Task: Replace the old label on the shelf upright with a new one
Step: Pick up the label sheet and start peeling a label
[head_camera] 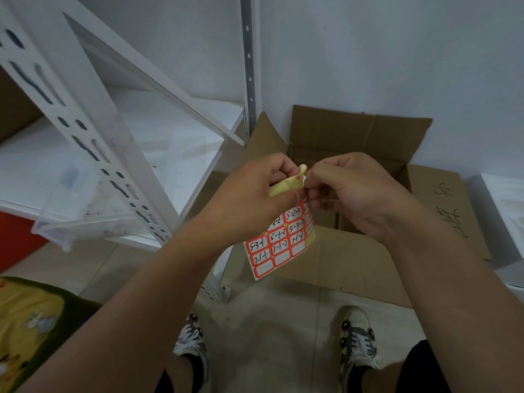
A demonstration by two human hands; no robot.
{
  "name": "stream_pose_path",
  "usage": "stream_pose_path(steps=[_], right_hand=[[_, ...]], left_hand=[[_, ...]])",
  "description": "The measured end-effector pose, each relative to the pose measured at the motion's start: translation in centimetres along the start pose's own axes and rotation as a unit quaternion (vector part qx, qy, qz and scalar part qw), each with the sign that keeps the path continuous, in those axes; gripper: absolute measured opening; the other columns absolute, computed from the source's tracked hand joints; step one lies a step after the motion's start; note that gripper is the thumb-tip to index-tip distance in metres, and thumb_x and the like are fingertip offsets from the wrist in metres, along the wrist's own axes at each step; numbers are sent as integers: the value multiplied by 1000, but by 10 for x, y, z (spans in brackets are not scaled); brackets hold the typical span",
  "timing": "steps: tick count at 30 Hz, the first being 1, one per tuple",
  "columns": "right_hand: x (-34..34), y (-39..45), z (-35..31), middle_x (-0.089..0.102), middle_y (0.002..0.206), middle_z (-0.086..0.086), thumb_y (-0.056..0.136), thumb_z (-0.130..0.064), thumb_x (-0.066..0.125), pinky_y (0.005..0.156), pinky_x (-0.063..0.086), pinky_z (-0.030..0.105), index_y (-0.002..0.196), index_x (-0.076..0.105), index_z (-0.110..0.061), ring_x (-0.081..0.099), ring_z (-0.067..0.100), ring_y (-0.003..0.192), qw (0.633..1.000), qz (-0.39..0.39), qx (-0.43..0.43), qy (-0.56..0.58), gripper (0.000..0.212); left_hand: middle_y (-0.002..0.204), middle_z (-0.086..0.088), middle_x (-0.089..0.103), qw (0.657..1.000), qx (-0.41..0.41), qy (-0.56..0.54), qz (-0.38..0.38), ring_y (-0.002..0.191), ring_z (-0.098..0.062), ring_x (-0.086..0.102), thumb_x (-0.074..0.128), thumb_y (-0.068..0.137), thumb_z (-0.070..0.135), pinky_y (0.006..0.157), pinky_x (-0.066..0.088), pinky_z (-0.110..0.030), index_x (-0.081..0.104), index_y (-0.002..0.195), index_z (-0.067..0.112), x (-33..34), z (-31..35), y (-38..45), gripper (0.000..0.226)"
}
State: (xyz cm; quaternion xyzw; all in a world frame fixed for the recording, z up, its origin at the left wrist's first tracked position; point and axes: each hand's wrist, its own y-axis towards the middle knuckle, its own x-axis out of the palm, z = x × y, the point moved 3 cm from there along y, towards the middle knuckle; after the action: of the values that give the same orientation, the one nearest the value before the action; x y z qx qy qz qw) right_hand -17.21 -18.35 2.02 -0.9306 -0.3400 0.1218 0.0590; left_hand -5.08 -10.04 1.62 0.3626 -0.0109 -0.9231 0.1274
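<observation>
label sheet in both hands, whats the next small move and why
Probably peel one label free with the right hand: its fingertips pinch at the bent-back top edge of the label sheet, which the left hand grips, and nothing looks detached yet.

Soft even indoor light, faint shadows, wide-angle edge bending, slight blur

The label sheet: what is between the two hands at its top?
In the head view, the folded-back yellow top of the label sheet lies between the left hand and the right hand; both pinch it.
</observation>
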Motion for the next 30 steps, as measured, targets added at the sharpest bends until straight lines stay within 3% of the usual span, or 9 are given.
stream_pose_path(steps=[3,9,14,19,23,25,28,30], right_hand=[[0,0,0,55,55,6,83,-2,56,69,40,38,59,62,-5,50,19,61,1000,-5,6,16,25],[0,0,0,54,55,4,84,-2,54,60,44,27,61,61,-5,51,12,55,999,-21,14,35,25],[-1,1,2,53,54,4,82,-2,54,60,43,29,62,62,-5,49,12,52,998,-28,25,58,22],[-5,0,2,53,56,5,86,-3,53,60,46,28,62,61,-5,51,12,55,998,-35,20,42,25],[-8,0,1,55,59,5,87,-5,52,60,48,28,64,60,-5,54,12,57,999,-32,5,20,24],[-9,1,1,58,61,4,87,-6,53,67,51,35,65,60,-6,57,16,62,1000,-22,-12,14,23],[-9,-1,0,68,73,1,89,-15,58,80,57,40,72,62,-11,67,19,77,998,-4,-51,-48,18],[-6,-4,-1,71,80,-1,86,-32,64,75,59,32,83,63,-14,69,14,78,988,3,-87,-129,19]], left_hand=[[80,19,67,1000,2,-9,-6,72,6,67,64,90,31,61,48,-12,55,94,33,-2,-1,-1,10],[83,19,67,1000,-6,-18,-7,72,4,67,64,91,33,62,50,-12,53,96,35,-3,-1,-1,12],[90,18,65,1000,-9,-15,-23,75,-2,69,63,92,33,68,55,-19,38,116,37,-4,1,-2,35],[91,24,61,999,2,13,-34,81,1,66,60,93,35,71,52,-18,52,110,36,-10,-3,-1,19],[97,21,62,999,-8,17,-38,85,-1,66,58,94,35,75,54,-20,53,111,36,-10,-5,0,18],[97,20,62,999,-18,17,-32,84,-1,66,57,95,34,74,53,-19,53,112,35,-10,-7,1,18],[99,16,65,999,-41,4,-12,82,-3,67,57,95,34,73,54,-20,56,115,30,-12,-11,3,20],[101,12,69,999,-52,-17,-2,81,-7,70,58,94,34,74,57,-25,59,117,27,-12,-11,3,24]])
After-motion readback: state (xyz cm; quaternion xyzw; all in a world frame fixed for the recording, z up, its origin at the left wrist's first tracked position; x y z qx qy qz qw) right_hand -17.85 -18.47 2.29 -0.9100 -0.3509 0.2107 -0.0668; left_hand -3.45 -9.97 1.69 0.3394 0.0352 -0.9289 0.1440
